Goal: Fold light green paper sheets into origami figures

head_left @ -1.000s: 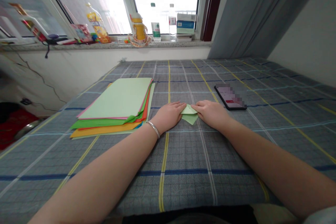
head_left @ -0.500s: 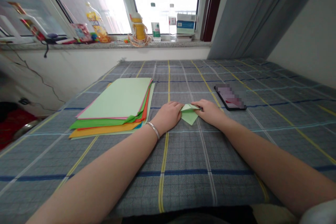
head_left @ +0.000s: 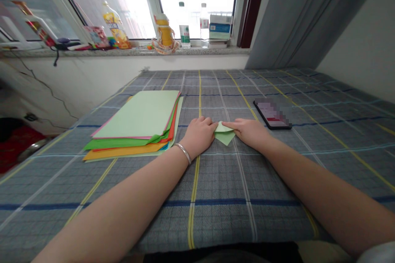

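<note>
A small piece of light green paper (head_left: 224,137), folded with a pointed lower corner, lies on the plaid cloth between my hands. My left hand (head_left: 200,134) is closed at its left edge, thumb and fingertips on the paper, a silver bangle at the wrist. From the right, my right hand (head_left: 250,132) reaches over the top fold. Its index finger stretches along the upper edge while the other fingers curl in at the paper's right side. Parts of both edges are hidden under the fingers.
To the left lies a stack of coloured paper sheets (head_left: 138,115), light green on top. A phone (head_left: 273,116) rests on the plaid cloth (head_left: 216,189) at the right. Along the windowsill (head_left: 210,51) stand several bottles, a yellow cup (head_left: 166,35) and boxes (head_left: 220,29).
My right index finger has moved left along the paper's top edge. The upper flap, raised before, now looks flatter. My left hand stays at the left edge.
</note>
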Demonstrator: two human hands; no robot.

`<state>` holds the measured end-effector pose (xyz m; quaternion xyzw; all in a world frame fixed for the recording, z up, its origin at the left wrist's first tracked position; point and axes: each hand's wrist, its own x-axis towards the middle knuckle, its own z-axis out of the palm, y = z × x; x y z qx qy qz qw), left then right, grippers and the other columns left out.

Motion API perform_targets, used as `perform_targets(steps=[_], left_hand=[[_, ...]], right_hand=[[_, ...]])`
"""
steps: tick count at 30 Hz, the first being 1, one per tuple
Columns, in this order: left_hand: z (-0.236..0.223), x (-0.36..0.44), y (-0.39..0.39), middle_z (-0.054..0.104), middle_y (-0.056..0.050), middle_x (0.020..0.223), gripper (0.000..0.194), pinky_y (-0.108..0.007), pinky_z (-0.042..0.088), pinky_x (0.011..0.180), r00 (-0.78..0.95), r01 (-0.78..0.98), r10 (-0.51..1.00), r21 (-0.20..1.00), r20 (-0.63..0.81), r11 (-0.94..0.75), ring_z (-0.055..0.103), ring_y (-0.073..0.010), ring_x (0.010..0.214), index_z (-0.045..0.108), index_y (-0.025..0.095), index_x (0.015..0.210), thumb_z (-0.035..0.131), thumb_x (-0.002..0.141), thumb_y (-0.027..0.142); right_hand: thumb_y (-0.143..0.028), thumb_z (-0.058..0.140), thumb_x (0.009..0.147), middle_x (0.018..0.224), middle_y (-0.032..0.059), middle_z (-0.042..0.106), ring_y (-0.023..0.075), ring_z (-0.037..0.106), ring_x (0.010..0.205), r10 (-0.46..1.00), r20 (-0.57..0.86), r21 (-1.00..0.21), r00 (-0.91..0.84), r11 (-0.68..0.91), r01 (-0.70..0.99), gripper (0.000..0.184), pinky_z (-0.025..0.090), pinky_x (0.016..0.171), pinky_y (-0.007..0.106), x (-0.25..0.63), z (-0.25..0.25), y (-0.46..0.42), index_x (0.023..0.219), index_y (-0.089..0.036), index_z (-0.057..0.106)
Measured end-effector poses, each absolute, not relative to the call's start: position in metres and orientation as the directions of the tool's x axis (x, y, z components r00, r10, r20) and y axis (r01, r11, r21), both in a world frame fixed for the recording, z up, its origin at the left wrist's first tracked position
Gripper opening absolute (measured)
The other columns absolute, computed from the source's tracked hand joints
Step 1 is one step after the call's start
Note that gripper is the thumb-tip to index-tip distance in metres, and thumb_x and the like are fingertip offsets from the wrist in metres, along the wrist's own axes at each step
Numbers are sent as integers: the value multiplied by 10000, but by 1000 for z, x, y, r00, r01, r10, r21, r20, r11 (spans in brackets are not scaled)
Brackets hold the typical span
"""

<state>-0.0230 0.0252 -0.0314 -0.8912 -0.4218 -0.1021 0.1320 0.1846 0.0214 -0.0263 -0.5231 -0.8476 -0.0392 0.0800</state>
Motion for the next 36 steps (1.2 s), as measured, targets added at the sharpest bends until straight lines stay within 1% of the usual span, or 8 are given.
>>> perform_targets(steps=[6, 10, 14, 18, 21, 25, 30, 36], left_hand=[[-30, -26, 24, 598, -67, 1184, 368, -341, 454, 819, 665, 745, 696, -167, 272, -646, 539, -215, 984, 520, 238, 1278, 385, 938, 205], [-29, -27, 26, 632, -64, 1156, 355, -349, 459, 809, 690, 722, 683, -162, 240, -673, 545, -217, 953, 535, 218, 1262, 390, 938, 209], [-28, -28, 28, 640, -62, 1155, 346, -335, 458, 813, 701, 712, 678, -163, 222, -682, 550, -207, 942, 561, 218, 1237, 404, 929, 201], [-28, -30, 29, 640, -58, 1169, 348, -336, 465, 812, 716, 698, 668, -176, 203, -694, 548, -212, 946, 570, 211, 1231, 412, 922, 188], [-27, -32, 29, 630, -51, 1202, 368, -341, 472, 827, 730, 683, 656, -178, 190, -709, 546, -216, 965, 555, 213, 1255, 406, 921, 179], [-22, -37, 28, 585, -36, 1285, 411, -347, 469, 874, 765, 644, 624, -165, 161, -747, 546, -211, 1010, 519, 251, 1303, 415, 913, 173], [-20, -43, 29, 518, 11, 1371, 463, -353, 456, 920, 799, 599, 582, -121, 148, -792, 538, -203, 1086, 495, 346, 1323, 439, 896, 176], [-23, -32, 25, 604, -39, 1265, 359, -359, 442, 960, 739, 660, 640, -34, 213, -751, 572, -202, 1073, 642, 222, 1171, 391, 913, 226]], right_hand=[[-287, 355, 934, 985, 25, 638, 167, 583, 783, 877, 120, 35, -466, 465, 885, 452, 332, 618, 276, 187, -26, 19, 1370, -353, 453], [-305, 354, 931, 1030, 45, 634, 178, 585, 801, 887, 93, 58, -452, 448, 892, 443, 333, 609, 281, 186, -27, 19, 1357, -288, 476], [-314, 333, 946, 1003, 43, 628, 172, 581, 742, 883, 85, 105, -462, 453, 885, 444, 316, 584, 286, 186, -26, 19, 1374, -305, 449], [-401, 330, 959, 982, 38, 617, 174, 579, 739, 824, 74, 141, -561, 549, 824, 438, 308, 579, 283, 188, -22, 17, 1375, -323, 441], [-472, 323, 953, 1021, 47, 607, 173, 577, 768, 802, 71, 105, -593, 585, 804, 468, 317, 588, 276, 190, -20, 17, 1368, -302, 456], [-467, 201, 980, 943, 27, 605, 154, 577, 757, 851, 65, -35, -522, 524, 851, 481, 334, 606, 263, 191, -23, 18, 1270, -329, 559], [-490, 341, 946, 1008, 29, 611, 167, 588, 824, 865, 103, -66, -492, 499, 864, 429, 358, 651, 259, 190, -29, 20, 1306, -354, 531], [-546, 350, 923, 988, 30, 622, 186, 603, 827, 879, 109, -50, -464, 471, 881, 478, 364, 644, 274, 187, -30, 19, 1329, -349, 507]])
